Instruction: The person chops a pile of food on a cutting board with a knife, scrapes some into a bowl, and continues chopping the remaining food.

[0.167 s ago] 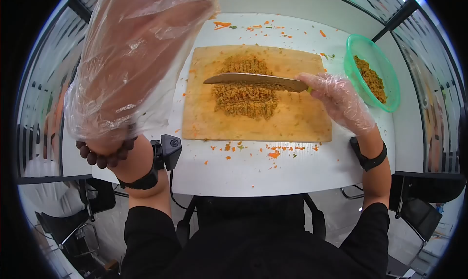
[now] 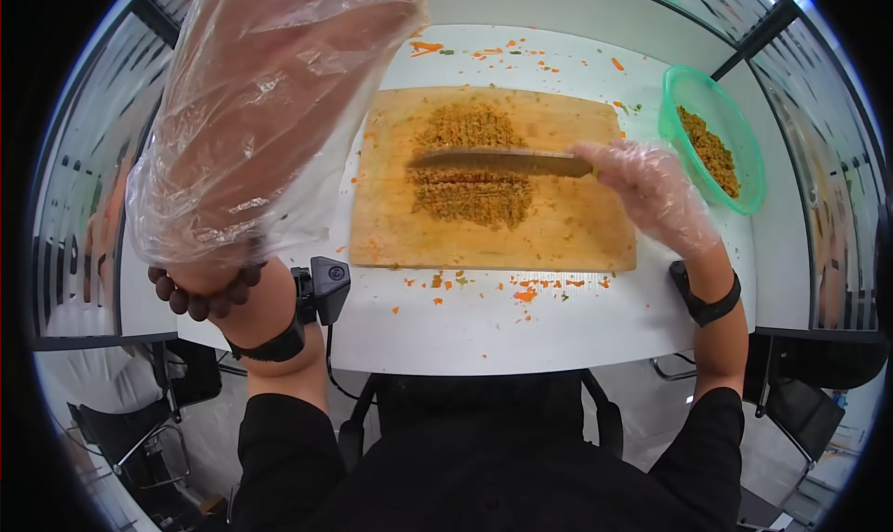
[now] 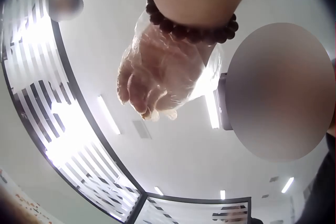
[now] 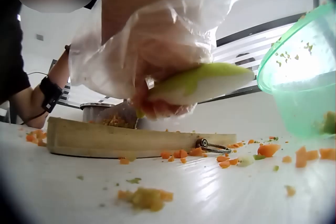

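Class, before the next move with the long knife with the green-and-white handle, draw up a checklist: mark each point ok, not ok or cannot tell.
1. Knife gripped by the handle in the plastic-gloved right hand: ok.
2. Plastic-gloved left hand away from the blade: ok, raised.
3. Finely chopped orange-brown food on the rectangular wooden board: ok.
4. White table free of orange scraps: not ok.
5. Edge touching the board: cannot tell, blade blurred.
6. Translucent green bowl beside the board, upright: ok.
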Tool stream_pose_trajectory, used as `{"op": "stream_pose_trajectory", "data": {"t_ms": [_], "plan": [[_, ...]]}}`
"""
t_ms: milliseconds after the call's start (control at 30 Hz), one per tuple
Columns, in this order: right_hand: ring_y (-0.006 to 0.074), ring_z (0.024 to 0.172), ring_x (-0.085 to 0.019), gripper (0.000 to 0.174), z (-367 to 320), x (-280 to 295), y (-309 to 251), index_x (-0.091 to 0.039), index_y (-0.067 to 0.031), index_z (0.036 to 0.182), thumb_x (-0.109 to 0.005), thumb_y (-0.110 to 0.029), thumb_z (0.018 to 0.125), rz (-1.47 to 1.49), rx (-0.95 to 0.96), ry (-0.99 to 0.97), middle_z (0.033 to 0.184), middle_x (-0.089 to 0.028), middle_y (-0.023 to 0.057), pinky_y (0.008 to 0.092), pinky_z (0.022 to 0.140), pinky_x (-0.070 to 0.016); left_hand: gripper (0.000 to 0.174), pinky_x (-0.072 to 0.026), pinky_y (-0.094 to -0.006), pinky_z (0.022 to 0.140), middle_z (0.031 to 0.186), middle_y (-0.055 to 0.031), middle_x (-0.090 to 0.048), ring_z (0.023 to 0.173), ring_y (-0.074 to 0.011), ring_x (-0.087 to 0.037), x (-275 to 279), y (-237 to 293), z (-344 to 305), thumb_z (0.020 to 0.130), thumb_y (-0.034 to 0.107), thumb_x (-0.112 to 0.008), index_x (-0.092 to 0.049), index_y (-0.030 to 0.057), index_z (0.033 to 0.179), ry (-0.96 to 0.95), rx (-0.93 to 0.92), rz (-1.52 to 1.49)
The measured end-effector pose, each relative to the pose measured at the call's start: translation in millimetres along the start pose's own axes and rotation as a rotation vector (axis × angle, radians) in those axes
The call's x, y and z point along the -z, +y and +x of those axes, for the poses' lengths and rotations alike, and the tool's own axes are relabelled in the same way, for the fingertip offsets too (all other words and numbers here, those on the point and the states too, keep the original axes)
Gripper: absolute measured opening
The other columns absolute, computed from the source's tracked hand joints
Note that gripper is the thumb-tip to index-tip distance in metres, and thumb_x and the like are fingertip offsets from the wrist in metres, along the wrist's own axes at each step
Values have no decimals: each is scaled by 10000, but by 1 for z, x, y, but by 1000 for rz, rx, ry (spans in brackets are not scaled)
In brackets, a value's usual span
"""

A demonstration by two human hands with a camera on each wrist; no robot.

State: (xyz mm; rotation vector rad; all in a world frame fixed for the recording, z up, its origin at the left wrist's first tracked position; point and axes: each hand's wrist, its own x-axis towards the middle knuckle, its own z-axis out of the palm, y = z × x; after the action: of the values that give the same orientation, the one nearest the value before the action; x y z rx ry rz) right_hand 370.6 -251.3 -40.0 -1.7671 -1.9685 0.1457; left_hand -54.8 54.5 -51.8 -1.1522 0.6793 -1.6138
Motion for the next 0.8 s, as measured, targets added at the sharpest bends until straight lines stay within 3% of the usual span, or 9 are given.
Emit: {"op": "stream_pose_trajectory", "data": {"t_ms": [167, 333, 400, 500, 600, 700, 800], "plan": [[326, 823, -684, 550, 0, 1, -2, -688, -97, 1229, -540, 121, 746, -39, 37, -26, 953, -715, 175, 408, 769, -544, 593, -459, -534, 940, 1276, -20, -472, 1190, -291, -449, 4, -3, 4, 866, 594, -542, -510, 283, 1370, -105, -89, 168], [337, 837, -680, 577, 2, 1, -10, -672, -105, 1261, -544, 122, 746, -10, -22, 22, 947, -711, 177, 413, 784, -541, 605, -462, -535, 949, 1304, -27, -460, 1205, -293, -438, 19, 21, -4, 875, 584, -548, -491, 279, 1395, -135, 134, 104], [342, 841, -676, 577, -2, 0, -2, -661, -108, 1279, -553, 117, 759, -91, -24, -46, 937, -706, 182, 412, 783, -539, 603, -463, -535, 954, 1323, -28, -452, 1221, -294, -428, 22, 23, -7, 879, 581, -548, -490, 285, 1401, -167, 97, 197], [344, 837, -677, 534, 2, -2, -3, -661, -107, 1278, -555, 96, 796, 127, -83, 108, 903, -700, 180, 411, 769, -541, 604, -465, -537, 956, 1346, -27, -441, 1240, -298, -415, 21, 12, -5, 882, 585, -548, -492, 291, 1406, -191, 21, 153], [350, 805, -665, 507, 0, 2, -5, -646, -81, 1283, -573, 111, 819, -125, -12, -56, 1003, -693, 210, 380, 773, -537, 601, -469, -538, 950, 1368, -21, -432, 1249, -304, -408, 9, 9, -1, 880, 599, -547, -498, 303, 1401, -180, 10, 135], [352, 823, -668, 493, 5, 5, -6, -665, -82, 1260, -579, 109, 813, -46, -109, 5, 1007, -687, 223, 385, 772, -537, 597, -472, -533, 945, 1392, -11, -418, 1252, -308, -404, 6, 9, -2, 878, 614, -547, -501, 319, 1394, -188, -6, 177], [350, 824, -668, 481, 4, 2, -3, -674, -83, 1249, -579, 108, 818, -125, -65, -18, 993, -677, 241, 390, 758, -534, 595, -474, -529, 941, 1412, -3, -406, 1252, -310, -401, 10, 10, 1, 876, 628, -546, -502, 332, 1390, -216, -23, 215]]}}
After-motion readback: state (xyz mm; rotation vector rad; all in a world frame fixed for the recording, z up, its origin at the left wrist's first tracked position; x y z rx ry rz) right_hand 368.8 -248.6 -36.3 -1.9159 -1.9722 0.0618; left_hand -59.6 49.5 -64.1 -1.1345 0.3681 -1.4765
